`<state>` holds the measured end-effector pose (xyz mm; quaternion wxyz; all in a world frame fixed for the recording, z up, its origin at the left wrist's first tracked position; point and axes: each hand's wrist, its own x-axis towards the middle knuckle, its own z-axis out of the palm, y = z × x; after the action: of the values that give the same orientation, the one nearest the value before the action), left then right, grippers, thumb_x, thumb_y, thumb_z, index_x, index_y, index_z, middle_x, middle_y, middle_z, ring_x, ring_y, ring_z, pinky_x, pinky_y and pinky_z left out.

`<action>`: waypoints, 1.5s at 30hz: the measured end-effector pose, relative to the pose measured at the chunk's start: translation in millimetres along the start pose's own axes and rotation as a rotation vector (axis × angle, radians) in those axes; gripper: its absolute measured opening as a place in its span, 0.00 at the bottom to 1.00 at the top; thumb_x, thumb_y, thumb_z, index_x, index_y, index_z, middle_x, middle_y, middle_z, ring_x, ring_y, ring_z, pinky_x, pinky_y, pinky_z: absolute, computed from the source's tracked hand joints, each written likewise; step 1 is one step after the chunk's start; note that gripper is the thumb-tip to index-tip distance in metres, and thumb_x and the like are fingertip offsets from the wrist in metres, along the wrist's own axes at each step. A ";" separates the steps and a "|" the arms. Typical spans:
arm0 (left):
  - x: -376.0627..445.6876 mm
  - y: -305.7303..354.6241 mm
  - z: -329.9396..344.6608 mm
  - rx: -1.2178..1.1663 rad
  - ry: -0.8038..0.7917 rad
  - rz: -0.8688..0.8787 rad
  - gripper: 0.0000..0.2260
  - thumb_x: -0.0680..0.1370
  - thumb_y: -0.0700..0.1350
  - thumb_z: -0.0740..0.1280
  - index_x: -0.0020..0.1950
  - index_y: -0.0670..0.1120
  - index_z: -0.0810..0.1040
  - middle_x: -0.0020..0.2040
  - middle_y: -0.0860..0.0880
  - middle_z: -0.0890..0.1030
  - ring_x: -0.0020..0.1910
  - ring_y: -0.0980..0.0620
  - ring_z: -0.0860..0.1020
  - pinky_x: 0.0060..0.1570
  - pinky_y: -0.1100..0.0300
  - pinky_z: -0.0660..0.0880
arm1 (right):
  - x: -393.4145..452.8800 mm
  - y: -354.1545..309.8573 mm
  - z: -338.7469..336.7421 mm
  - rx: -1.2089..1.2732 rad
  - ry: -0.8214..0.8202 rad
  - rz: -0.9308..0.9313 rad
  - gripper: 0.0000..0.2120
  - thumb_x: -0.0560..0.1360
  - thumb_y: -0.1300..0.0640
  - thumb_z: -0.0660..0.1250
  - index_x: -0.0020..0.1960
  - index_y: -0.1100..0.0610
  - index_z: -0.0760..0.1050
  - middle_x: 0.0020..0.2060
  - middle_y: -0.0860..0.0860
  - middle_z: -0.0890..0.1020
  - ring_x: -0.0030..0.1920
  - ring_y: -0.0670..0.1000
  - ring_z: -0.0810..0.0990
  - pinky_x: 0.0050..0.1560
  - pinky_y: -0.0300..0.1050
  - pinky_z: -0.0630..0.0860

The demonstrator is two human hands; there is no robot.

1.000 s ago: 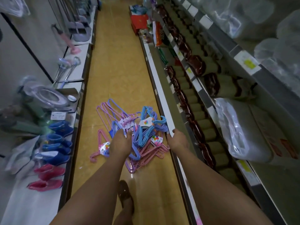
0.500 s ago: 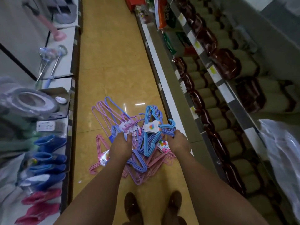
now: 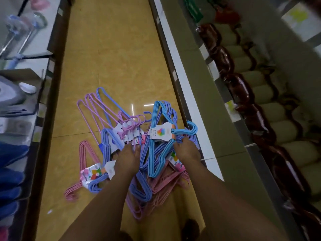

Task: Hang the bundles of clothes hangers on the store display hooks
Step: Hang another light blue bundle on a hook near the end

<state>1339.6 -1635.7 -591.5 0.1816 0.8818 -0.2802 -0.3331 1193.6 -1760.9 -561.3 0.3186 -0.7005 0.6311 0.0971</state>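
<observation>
A heap of hanger bundles [image 3: 132, 153] in pink, lilac and blue is seen lying on the yellow tiled floor [image 3: 111, 54] of a shop aisle. The left hand [image 3: 127, 158] is laid on the middle of the heap. A light-blue bundle [image 3: 160, 136] with a card label is gripped near its hooks by the right hand [image 3: 186, 150]. Shelving [image 3: 225, 119] is seen on the right, stocked with brown-wrapped goods.
</observation>
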 end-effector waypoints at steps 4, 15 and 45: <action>55.0 -20.6 61.6 -0.020 -0.008 0.018 0.26 0.81 0.58 0.52 0.73 0.42 0.63 0.68 0.40 0.71 0.64 0.40 0.71 0.59 0.51 0.68 | 57.1 19.2 53.0 0.057 0.000 0.008 0.23 0.80 0.45 0.58 0.69 0.57 0.67 0.63 0.57 0.76 0.62 0.60 0.74 0.56 0.50 0.72; 149.4 -43.8 178.0 -0.091 -0.114 0.158 0.26 0.82 0.54 0.51 0.77 0.43 0.54 0.75 0.43 0.62 0.72 0.42 0.64 0.67 0.51 0.63 | 157.0 38.7 153.9 0.290 0.067 0.185 0.36 0.75 0.39 0.63 0.73 0.60 0.57 0.67 0.59 0.70 0.63 0.61 0.73 0.58 0.55 0.74; 47.3 86.0 23.9 -0.559 -0.037 0.004 0.21 0.77 0.32 0.58 0.70 0.40 0.67 0.66 0.41 0.73 0.63 0.43 0.72 0.54 0.56 0.70 | 38.0 -39.4 11.0 0.245 0.494 0.026 0.23 0.76 0.59 0.62 0.70 0.55 0.62 0.64 0.55 0.72 0.62 0.58 0.74 0.51 0.51 0.72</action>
<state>1320.5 -1734.8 -587.9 0.4135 0.7907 -0.1824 -0.4130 1240.8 -1785.9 -577.6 0.2363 -0.6511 0.7057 -0.1495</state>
